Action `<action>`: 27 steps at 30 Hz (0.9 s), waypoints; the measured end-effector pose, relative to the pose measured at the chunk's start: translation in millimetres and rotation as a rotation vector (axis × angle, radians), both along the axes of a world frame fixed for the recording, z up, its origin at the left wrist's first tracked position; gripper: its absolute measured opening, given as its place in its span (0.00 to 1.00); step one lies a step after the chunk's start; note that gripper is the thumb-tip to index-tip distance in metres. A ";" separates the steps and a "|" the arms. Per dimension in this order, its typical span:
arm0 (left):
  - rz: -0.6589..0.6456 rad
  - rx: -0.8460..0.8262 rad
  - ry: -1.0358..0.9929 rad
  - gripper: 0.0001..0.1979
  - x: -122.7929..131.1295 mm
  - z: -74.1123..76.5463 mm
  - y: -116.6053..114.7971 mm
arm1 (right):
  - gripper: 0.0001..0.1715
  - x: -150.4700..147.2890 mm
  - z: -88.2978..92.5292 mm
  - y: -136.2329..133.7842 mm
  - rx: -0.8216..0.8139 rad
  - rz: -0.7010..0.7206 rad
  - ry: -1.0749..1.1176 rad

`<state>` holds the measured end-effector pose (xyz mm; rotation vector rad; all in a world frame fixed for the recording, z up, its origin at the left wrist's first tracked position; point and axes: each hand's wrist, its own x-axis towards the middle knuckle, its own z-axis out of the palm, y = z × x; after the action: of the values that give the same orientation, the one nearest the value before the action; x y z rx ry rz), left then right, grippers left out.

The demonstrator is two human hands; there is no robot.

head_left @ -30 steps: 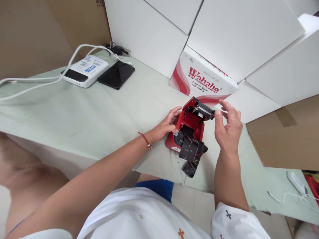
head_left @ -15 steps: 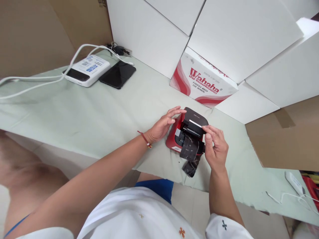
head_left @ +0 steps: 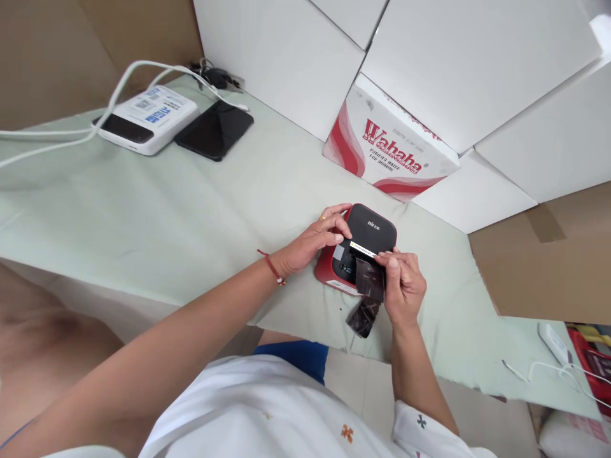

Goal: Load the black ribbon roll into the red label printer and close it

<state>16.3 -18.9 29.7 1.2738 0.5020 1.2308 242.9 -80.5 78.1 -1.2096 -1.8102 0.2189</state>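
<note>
A small red and black label printer (head_left: 372,222) stands on the cloth-covered table, its dark lid lying down with a white sticker along the front edge. My left hand (head_left: 319,240) is closed on the printer's left side, fingertips over the lid and the red casing. At the lid's front right corner is my right hand (head_left: 405,280), its thumb and fingers closed at the edge; the fingertips partly hide what they grip. Out of the front opening hangs a wrinkled strip of black ribbon (head_left: 370,280), its loose end (head_left: 363,318) lying on the cloth.
A white power bank (head_left: 147,121) with a white cable, a black phone (head_left: 217,130) and keys (head_left: 214,77) lie at the back left. Behind the printer are a Wahaha carton (head_left: 386,140) and stacked white boxes (head_left: 277,57). A cardboard box (head_left: 548,273) stands at the right.
The printer's lid has swung down from a partly raised position. My left fingers have curled further over it, and my right hand has moved down with its front edge.
</note>
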 end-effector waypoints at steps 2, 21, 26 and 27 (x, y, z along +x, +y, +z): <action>-0.008 -0.015 -0.017 0.11 0.7 -1.3 1.1 | 0.18 1.1 -0.3 0.7 -0.014 0.002 0.000; -0.059 -0.025 -0.004 0.56 4.6 -9.3 2.9 | 0.16 -5.0 15.4 -34.7 0.116 0.243 -0.123; -0.041 -0.015 0.031 0.56 3.3 -15.6 2.8 | 0.13 -9.3 34.4 -25.3 0.079 0.295 -0.183; -0.037 -0.017 0.039 0.55 2.9 -16.4 2.4 | 0.13 -10.0 38.2 -22.7 0.057 0.297 -0.197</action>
<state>19.2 -16.5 13.3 1.2895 0.5141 1.1702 232.9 -103.1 116.3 -0.9454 -2.1526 0.2203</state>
